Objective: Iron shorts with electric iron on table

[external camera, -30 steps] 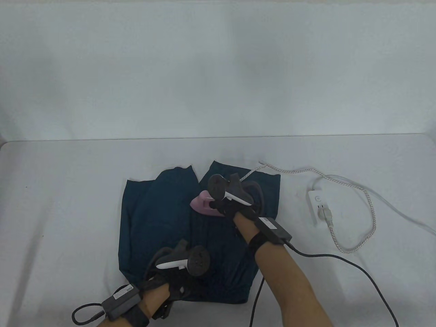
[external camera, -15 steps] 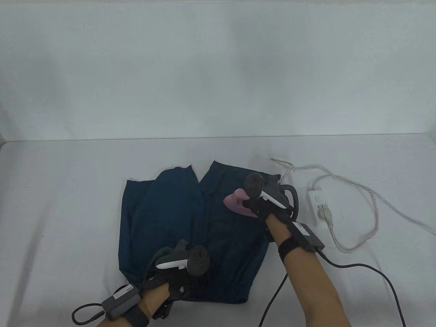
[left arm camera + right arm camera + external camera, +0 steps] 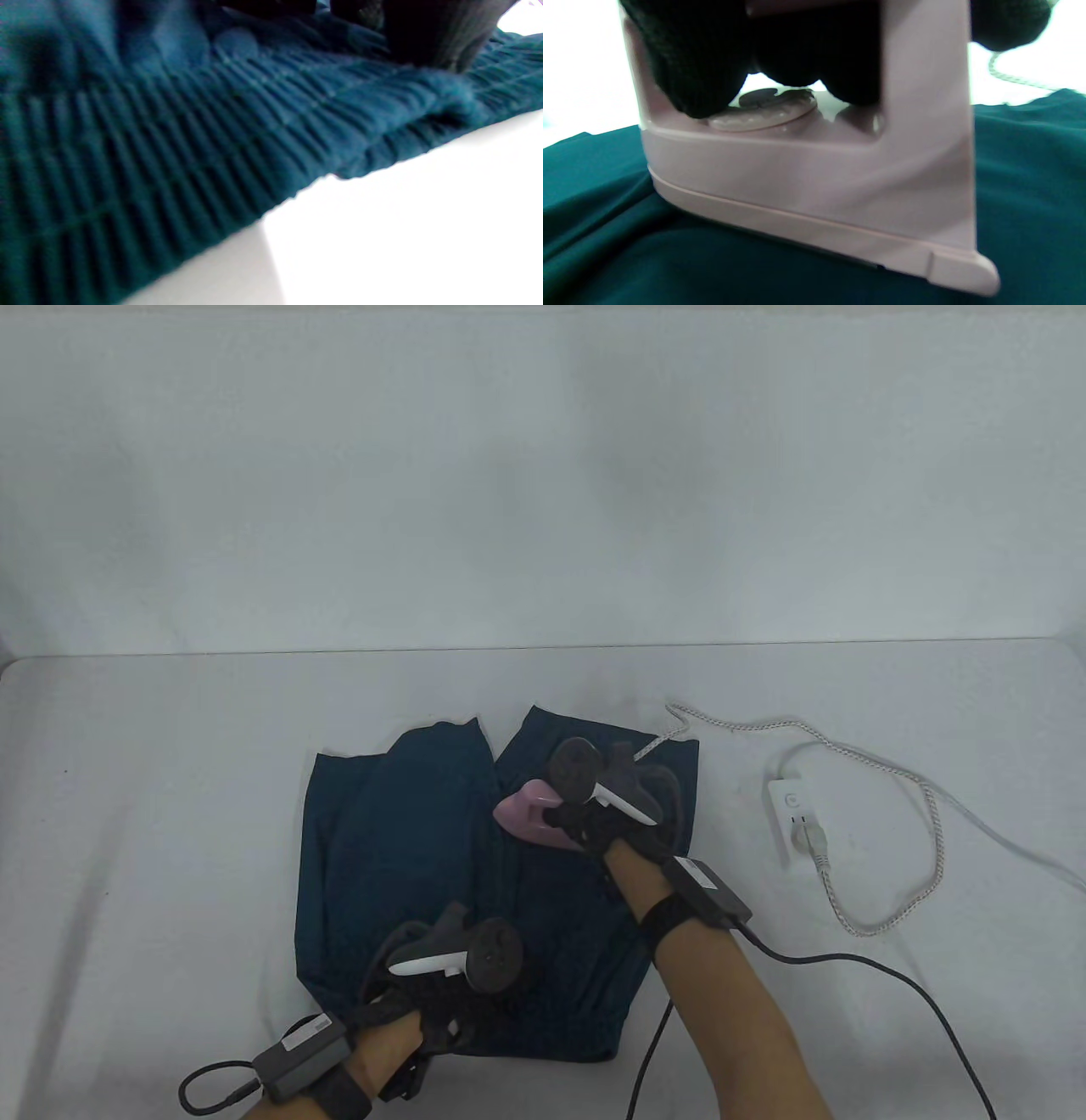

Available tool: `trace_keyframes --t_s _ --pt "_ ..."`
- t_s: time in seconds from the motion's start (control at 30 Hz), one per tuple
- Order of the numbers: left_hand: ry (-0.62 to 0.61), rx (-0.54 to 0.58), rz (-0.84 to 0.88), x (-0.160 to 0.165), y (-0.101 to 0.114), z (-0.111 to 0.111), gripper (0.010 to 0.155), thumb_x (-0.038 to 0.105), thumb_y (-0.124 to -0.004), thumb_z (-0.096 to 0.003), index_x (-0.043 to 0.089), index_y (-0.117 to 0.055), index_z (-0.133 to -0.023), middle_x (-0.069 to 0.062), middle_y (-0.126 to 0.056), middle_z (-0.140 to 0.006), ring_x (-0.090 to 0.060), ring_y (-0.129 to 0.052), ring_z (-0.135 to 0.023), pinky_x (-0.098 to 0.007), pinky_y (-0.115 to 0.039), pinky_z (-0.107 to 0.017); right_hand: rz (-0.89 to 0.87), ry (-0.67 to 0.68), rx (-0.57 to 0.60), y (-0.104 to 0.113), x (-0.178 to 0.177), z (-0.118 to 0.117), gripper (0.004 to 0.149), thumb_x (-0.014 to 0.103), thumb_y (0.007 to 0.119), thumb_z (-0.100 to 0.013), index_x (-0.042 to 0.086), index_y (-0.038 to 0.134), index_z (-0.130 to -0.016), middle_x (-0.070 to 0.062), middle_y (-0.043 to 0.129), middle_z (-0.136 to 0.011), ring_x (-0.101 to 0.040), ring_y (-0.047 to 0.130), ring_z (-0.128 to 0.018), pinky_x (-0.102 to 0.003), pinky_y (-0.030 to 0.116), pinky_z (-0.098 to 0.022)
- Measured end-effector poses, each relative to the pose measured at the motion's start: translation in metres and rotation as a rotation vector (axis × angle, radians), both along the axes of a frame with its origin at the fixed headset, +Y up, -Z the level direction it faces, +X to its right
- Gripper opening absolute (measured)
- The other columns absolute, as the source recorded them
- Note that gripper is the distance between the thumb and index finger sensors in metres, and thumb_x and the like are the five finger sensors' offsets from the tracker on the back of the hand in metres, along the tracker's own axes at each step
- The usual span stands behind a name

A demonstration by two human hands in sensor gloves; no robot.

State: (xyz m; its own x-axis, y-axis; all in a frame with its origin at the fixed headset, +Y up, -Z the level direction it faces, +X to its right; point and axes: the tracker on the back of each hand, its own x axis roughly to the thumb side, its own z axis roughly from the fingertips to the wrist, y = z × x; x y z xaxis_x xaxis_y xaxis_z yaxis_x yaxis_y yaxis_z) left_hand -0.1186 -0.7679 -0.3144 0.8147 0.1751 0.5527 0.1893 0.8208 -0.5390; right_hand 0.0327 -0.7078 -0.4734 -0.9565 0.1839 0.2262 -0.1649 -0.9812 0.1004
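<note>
Dark teal shorts point(image 3: 407, 848) lie flat on the white table, waistband toward me. My right hand point(image 3: 585, 823) grips the handle of a pink electric iron point(image 3: 528, 813), which rests sole-down on the right leg of the shorts. In the right wrist view my gloved fingers point(image 3: 691, 63) wrap the handle of the iron point(image 3: 814, 178) over the teal cloth point(image 3: 670, 262). My left hand point(image 3: 441, 1010) rests on the elastic waistband at the near edge; the left wrist view shows the ribbed waistband point(image 3: 169, 140) close up with a gloved finger point(image 3: 432, 38) pressing on it.
The iron's braided cord point(image 3: 848, 755) loops across the table at the right to a white power strip point(image 3: 793, 819). Black glove cables point(image 3: 848, 967) trail off the near edge. The table's far edge point(image 3: 543, 649) meets a white backdrop.
My right hand first slid the iron right toward the outer edge of the right leg, then back left toward the middle. The cord followed. My left hand stayed on the waistband.
</note>
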Motion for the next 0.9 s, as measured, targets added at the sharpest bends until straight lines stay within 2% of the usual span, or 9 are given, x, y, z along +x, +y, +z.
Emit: trace_keyframes --t_s 0.27,0.43,0.67,0.9 --pt "0.004 -0.001 -0.001 0.000 0.000 0.000 0.075 0.055 -0.076 -0.0473 0.041 -0.038 -0.110 0.005 -0.024 -0.116 -0.028 -0.034 -0.104 -0.060 -0.040 -0.078 0.016 0.098 -0.001 0.002 -0.056 0.006 0.059 0.048 0.094 -0.041 0.040 0.070 -0.094 0.013 0.088 -0.075 -0.014 0.097 -0.059 -0.055 0.081 -0.042" --pt "0.004 -0.001 -0.002 0.000 0.000 0.000 0.075 0.055 -0.076 -0.0473 0.041 -0.038 -0.110 0.005 -0.024 -0.116 -0.028 -0.034 -0.104 -0.060 -0.040 -0.078 0.042 0.120 0.008 0.001 -0.063 0.009 0.058 0.049 0.094 -0.041 0.040 0.071 -0.094 0.013 0.089 -0.074 -0.014 0.097 -0.059 -0.054 0.081 -0.041" --pt "0.002 -0.001 0.001 0.000 0.000 0.000 0.075 0.055 -0.076 -0.0473 0.041 -0.038 -0.110 0.004 -0.024 -0.116 -0.028 -0.034 -0.104 -0.060 -0.040 -0.078 0.061 0.102 -0.001 0.000 -0.036 0.012 0.059 0.049 0.094 -0.041 0.040 0.070 -0.095 0.013 0.088 -0.075 -0.013 0.097 -0.059 -0.054 0.081 -0.041" --pt "0.002 -0.001 0.001 0.000 -0.001 0.000 0.075 0.055 -0.076 -0.0473 0.041 -0.038 -0.110 0.004 -0.024 -0.116 -0.028 -0.034 -0.104 -0.060 -0.040 -0.078 0.077 0.056 -0.013 -0.001 0.009 0.017 0.059 0.049 0.094 -0.042 0.040 0.070 -0.094 0.013 0.088 -0.075 -0.014 0.097 -0.059 -0.054 0.081 -0.041"
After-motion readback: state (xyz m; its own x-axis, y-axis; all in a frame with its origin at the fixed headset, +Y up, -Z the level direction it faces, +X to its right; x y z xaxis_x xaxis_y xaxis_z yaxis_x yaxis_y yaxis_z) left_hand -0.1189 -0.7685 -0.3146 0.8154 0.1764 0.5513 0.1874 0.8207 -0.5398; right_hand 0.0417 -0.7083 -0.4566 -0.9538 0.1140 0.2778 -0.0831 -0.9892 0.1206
